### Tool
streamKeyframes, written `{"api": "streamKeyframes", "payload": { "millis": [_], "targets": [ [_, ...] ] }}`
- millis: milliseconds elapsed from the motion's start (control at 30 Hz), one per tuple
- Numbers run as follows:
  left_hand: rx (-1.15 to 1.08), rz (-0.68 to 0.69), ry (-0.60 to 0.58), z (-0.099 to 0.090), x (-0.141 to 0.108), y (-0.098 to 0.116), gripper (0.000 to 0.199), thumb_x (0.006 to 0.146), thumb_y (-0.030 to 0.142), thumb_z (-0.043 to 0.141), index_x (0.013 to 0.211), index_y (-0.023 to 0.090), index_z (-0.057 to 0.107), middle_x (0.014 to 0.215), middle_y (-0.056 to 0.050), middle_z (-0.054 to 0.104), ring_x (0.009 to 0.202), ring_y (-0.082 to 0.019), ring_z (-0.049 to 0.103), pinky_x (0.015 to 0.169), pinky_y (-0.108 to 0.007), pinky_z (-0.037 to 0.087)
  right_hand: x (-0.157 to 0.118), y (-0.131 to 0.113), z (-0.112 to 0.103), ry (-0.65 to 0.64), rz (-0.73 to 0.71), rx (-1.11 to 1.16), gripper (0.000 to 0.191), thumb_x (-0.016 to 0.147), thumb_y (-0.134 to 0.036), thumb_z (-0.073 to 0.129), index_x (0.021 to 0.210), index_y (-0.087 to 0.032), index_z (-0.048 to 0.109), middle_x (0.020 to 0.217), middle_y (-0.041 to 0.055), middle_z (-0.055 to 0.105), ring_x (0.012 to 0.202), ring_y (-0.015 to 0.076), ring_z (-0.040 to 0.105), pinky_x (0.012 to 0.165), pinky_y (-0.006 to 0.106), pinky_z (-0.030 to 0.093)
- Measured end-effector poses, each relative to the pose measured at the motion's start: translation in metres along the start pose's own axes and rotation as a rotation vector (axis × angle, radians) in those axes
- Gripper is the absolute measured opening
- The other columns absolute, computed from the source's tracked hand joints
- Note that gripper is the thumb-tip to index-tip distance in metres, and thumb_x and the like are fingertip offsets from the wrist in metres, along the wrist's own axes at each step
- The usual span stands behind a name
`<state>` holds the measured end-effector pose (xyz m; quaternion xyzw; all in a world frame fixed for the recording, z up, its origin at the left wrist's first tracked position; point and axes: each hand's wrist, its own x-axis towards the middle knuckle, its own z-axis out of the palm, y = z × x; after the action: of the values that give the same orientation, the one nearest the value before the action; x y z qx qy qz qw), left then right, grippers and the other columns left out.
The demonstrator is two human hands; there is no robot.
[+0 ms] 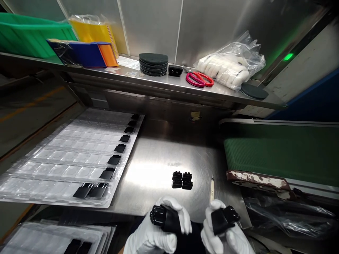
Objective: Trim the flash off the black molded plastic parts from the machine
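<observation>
Both hands wear white gloves and are close to the near edge of the metal table. My left hand (156,236) is closed around a black plastic part (169,219) with a knobbed end pointing left. In my right hand (221,236) is a similar black plastic part (224,219), its knobbed end tilted up to the right. Ahead of the hands, several small black pieces (182,180) stand grouped on the table. To their right lies a thin pale-handled tool (212,188) with a pointed tip. A clear blister tray (66,155) on the left carries black parts along its right edge.
A green conveyor belt (286,155) runs along the right. The back shelf (159,82) bears a green bin (31,35), stacked black discs (153,64), scissors (200,79) and bagged white gloves (224,67). More trays (39,236) sit lower left; plastic bags (288,215) lie lower right.
</observation>
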<state>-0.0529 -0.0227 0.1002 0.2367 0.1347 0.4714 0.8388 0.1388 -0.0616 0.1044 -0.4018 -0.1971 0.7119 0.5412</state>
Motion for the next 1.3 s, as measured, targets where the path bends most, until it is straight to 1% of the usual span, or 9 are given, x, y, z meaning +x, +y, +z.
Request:
{"api": "streamKeyframes", "payload": {
  "millis": [167, 300, 400, 500, 633, 733, 900, 1133, 1300],
  "targets": [
    [0.233, -0.139, 0.199, -0.006, -0.001, 0.019, 0.049, 0.059, 0.028, 0.094, 0.099, 0.019, 0.067, 0.08, -0.003, 0.068, 0.076, -0.017, 0.06, 0.074, -0.031, 0.043, 0.032, 0.029, -0.021, 0.254, -0.013, -0.302, 0.051, 0.064, -0.04, 0.092, 0.105, -0.02, 0.07, 0.093, 0.005, 0.074, 0.083, 0.0203, 0.07, 0.078, 0.032, 0.054],
    [0.354, -0.179, 0.292, -0.009, -0.001, 0.025, 0.053, 0.056, 0.03, 0.093, 0.099, 0.018, 0.066, 0.078, -0.002, 0.066, 0.072, -0.016, 0.058, 0.067, -0.029, 0.042, 0.048, 0.062, -0.06, 0.348, 0.09, -0.322, 0.057, 0.069, -0.044, 0.089, 0.11, -0.013, 0.066, 0.091, 0.0047, 0.072, 0.078, 0.0156, 0.067, 0.074, 0.026, 0.053],
    [0.556, -0.229, 0.327, -0.009, 0.004, 0.027, 0.047, 0.051, 0.012, 0.086, 0.094, 0.017, 0.068, 0.074, 0.001, 0.061, 0.067, -0.013, 0.053, 0.063, -0.026, 0.041, 0.048, 0.076, -0.074, 0.366, 0.166, -0.299, 0.054, 0.069, -0.046, 0.089, 0.105, -0.013, 0.065, 0.091, 0.0035, 0.069, 0.075, 0.013, 0.067, 0.067, 0.023, 0.051],
    [0.654, -0.29, 0.247, -0.002, 0.014, 0.031, 0.043, 0.058, 0.006, 0.077, 0.099, 0.016, 0.068, 0.072, 0.003, 0.059, 0.062, -0.01, 0.048, 0.06, -0.024, 0.041, 0.042, 0.072, -0.068, 0.265, 0.179, -0.292, 0.046, 0.075, -0.05, 0.083, 0.093, -0.013, 0.064, 0.072, 0.0018, 0.065, 0.06, 0.0099, 0.058, 0.055, 0.02, 0.041],
    [0.567, -0.322, 0.068, 0.016, 0.027, 0.035, 0.017, 0.08, 0.026, 0.073, 0.089, 0.011, 0.07, 0.071, -0.002, 0.059, 0.069, -0.014, 0.053, 0.066, -0.026, 0.042, 0.031, 0.04, -0.045, 0.07, 0.154, -0.314, 0.043, 0.085, -0.055, 0.071, 0.081, -0.012, 0.062, 0.062, 0.0045, 0.063, 0.055, 0.0113, 0.052, 0.056, 0.024, 0.037],
    [0.453, -0.309, 0.01, 0.021, 0.031, 0.031, 0.033, 0.09, 0.04, 0.062, 0.077, 0.01, 0.068, 0.07, -0.007, 0.062, 0.072, -0.017, 0.054, 0.067, -0.029, 0.04, 0.026, 0.013, -0.023, -0.075, 0.135, -0.32, 0.042, 0.088, -0.056, 0.065, 0.084, -0.014, 0.064, 0.067, 0.0053, 0.064, 0.059, 0.0135, 0.055, 0.057, 0.026, 0.039],
    [0.423, -0.365, 0.09, 0.011, 0.029, 0.014, 0.039, 0.092, 0.043, 0.056, 0.069, 0.012, 0.061, 0.076, -0.014, 0.067, 0.074, -0.023, 0.062, 0.072, -0.035, 0.044, 0.027, -0.002, -0.001, -0.153, 0.102, -0.318, 0.046, 0.093, -0.055, 0.058, 0.081, -0.012, 0.065, 0.074, 0.0096, 0.066, 0.056, 0.0118, 0.055, 0.047, 0.022, 0.037],
    [0.34, -0.444, 0.303, -0.01, 0.019, -0.003, 0.039, 0.087, 0.043, 0.066, 0.08, 0.005, 0.069, 0.076, -0.012, 0.067, 0.068, -0.017, 0.061, 0.068, -0.028, 0.044, 0.028, 0.014, -0.006, -0.023, 0.169, -0.263, 0.049, 0.091, -0.054, 0.062, 0.08, -0.007, 0.066, 0.066, 0.0107, 0.064, 0.051, 0.0132, 0.061, 0.042, 0.018, 0.041],
    [0.311, -0.47, 0.306, -0.012, 0.021, -0.002, 0.04, 0.089, 0.045, 0.063, 0.079, 0.007, 0.07, 0.076, -0.01, 0.066, 0.069, -0.016, 0.06, 0.069, -0.028, 0.045, 0.027, 0.007, -0.004, -0.015, 0.196, -0.261, 0.048, 0.088, -0.054, 0.065, 0.081, -0.007, 0.065, 0.075, 0.0139, 0.067, 0.054, 0.0144, 0.063, 0.042, 0.018, 0.042]
  ]
}}
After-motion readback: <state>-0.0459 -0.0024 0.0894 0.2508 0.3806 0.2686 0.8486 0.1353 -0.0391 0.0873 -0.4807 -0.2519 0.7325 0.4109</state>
